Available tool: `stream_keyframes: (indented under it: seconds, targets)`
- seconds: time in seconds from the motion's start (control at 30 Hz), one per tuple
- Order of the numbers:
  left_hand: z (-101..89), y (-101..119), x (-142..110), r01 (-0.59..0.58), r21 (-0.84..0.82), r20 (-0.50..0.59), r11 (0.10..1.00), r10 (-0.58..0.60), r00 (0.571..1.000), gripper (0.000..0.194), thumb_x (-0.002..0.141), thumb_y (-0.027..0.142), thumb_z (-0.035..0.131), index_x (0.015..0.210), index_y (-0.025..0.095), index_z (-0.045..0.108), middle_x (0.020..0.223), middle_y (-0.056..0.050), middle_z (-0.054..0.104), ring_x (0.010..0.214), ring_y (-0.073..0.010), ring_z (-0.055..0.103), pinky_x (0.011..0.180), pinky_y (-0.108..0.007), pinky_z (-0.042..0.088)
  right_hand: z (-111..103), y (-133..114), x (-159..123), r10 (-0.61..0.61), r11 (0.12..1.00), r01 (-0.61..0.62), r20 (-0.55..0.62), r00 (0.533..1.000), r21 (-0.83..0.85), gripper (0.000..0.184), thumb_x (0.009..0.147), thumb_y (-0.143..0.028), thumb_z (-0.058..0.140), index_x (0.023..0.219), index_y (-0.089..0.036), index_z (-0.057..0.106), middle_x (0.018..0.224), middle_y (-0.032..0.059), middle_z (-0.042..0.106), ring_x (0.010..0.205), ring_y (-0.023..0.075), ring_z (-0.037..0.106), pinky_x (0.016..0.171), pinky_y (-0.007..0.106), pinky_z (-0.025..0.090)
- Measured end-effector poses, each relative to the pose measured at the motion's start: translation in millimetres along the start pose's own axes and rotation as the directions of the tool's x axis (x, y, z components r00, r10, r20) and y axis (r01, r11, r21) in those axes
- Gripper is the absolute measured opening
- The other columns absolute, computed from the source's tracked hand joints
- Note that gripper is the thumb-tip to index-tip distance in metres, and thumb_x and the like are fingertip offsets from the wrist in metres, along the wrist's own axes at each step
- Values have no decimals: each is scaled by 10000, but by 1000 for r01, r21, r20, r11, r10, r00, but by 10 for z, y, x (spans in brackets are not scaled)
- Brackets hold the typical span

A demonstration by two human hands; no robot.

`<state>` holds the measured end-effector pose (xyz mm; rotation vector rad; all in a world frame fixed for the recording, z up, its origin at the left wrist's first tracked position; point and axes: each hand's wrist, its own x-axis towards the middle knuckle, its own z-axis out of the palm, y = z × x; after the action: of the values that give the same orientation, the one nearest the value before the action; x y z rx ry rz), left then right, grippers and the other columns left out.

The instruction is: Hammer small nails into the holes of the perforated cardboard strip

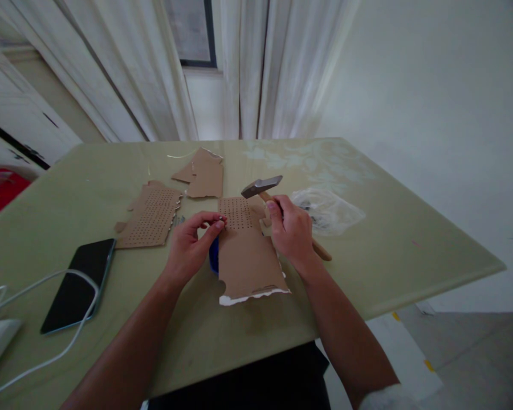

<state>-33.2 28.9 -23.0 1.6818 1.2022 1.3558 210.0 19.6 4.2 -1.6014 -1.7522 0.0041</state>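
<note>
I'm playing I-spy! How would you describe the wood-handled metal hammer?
Find the pale green table, then the brown, holey cardboard sheet nearest its front edge. Beside it, the bare right hand grips the hammer; unlike flat cardboard, it has a grey metal head.

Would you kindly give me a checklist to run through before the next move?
1. Hammer gripped: ok; the right hand holds it by its wooden handle.
2. Small dark piece pinched in the left hand: ok; what exactly it is, too small to tell.
3. Left fingers apart from the hammer head: ok; a gap shows between them.
4. Cardboard between the hands firmly supported: cannot tell; a blue object shows at its left edge, but the underside is hidden.
5. Phone apart from the hands: ok; it lies off to the left.
</note>
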Motion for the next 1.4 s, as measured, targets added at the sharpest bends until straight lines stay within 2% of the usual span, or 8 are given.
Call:
stream_keyframes:
  seconds: [0.23,0.47,0.67,0.8,0.93,1.07,1.27,1.4]
  targets:
    - [2,20,9,-57,55,4,997,57,998,154,960,369,756,1015,254,844,987,-22,853,916,-213,753,846,-366,515,-8,-26,4,2,1000,-2,29,1000,-5,408,1182,-416,368,1147,-193,708,975,102,791,884,269,735,732,336,400]
    - [3,18,12,-188,141,-7,972,191,982,116,980,314,736,1012,262,834,951,-2,847,888,-196,744,816,-339,542,-22,-25,23,7,1000,-4,73,997,-29,406,1177,-419,367,1156,-195,704,961,98,788,860,272,725,730,337,393]
    - [16,-5,7,-255,162,-2,953,259,966,96,1001,282,737,1019,248,825,992,-17,851,936,-202,747,882,-343,577,-319,-237,78,-80,997,83,181,980,-7,357,1177,-420,427,1103,-214,709,846,49,743,781,242,686,711,328,356]
    - [33,-4,20,-265,150,-11,953,269,963,96,996,275,735,997,246,826,972,-18,848,929,-206,744,885,-347,579,-616,-497,143,-136,990,142,237,962,-6,359,1188,-417,433,1064,-215,702,848,35,739,774,223,668,713,326,344]
    - [45,-18,31,-259,137,-18,956,263,965,113,981,292,722,982,239,822,947,-22,839,897,-209,730,855,-347,568,-775,-714,163,-152,971,199,303,941,-133,348,1202,-401,438,1102,-211,712,900,49,775,788,225,684,681,335,305]
    - [46,-43,44,-246,130,1,961,248,969,144,967,310,690,946,236,812,900,-28,821,850,-213,710,799,-340,554,-780,-834,135,-143,923,270,408,902,-274,330,1200,-398,469,1112,-222,734,961,69,817,804,242,718,647,351,267]
    - [54,-35,55,-197,97,-5,975,199,980,170,944,372,721,969,235,818,969,-51,842,894,-227,725,900,-380,582,-794,-897,162,-118,931,217,319,940,-294,314,1206,-396,462,1130,-228,716,1011,71,831,854,253,741,655,346,305]
    - [63,-29,59,-185,94,3,978,186,983,171,941,370,704,937,236,812,913,-45,827,861,-224,716,861,-369,576,-767,-885,159,-104,920,229,365,925,-317,306,1205,-388,477,1119,-230,726,989,75,831,851,257,742,653,345,299]
